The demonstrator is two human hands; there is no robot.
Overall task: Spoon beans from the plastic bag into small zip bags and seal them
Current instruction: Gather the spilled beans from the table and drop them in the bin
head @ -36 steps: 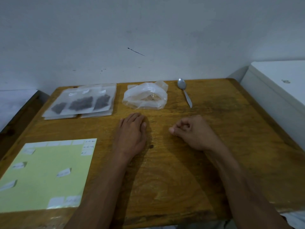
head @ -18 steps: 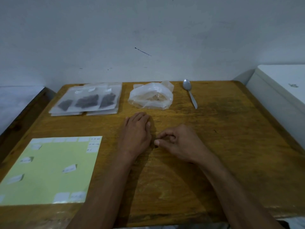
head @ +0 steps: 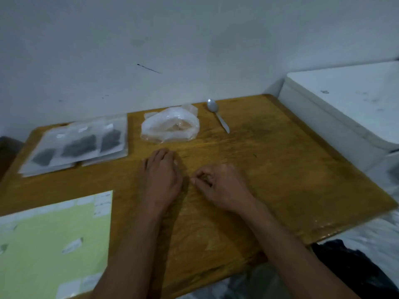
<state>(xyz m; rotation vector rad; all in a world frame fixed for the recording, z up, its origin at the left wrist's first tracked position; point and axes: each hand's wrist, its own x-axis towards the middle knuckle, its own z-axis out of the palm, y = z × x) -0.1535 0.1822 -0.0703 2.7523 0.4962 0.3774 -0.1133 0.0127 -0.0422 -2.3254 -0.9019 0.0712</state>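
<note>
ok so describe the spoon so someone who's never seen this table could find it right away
Start at the wooden table and look along its far edge by the white wall. Just right of the crumpled clear plastic bag lies the spoon, bowl toward the wall and handle angled toward the near right. It is the only slim, metallic thing there; its neighbours are all plastic bags or paper.

The right hand [head: 222,186] has been drawn in to 3 o'clock of the left hand [head: 160,178], fingers curled, almost touching.
</note>
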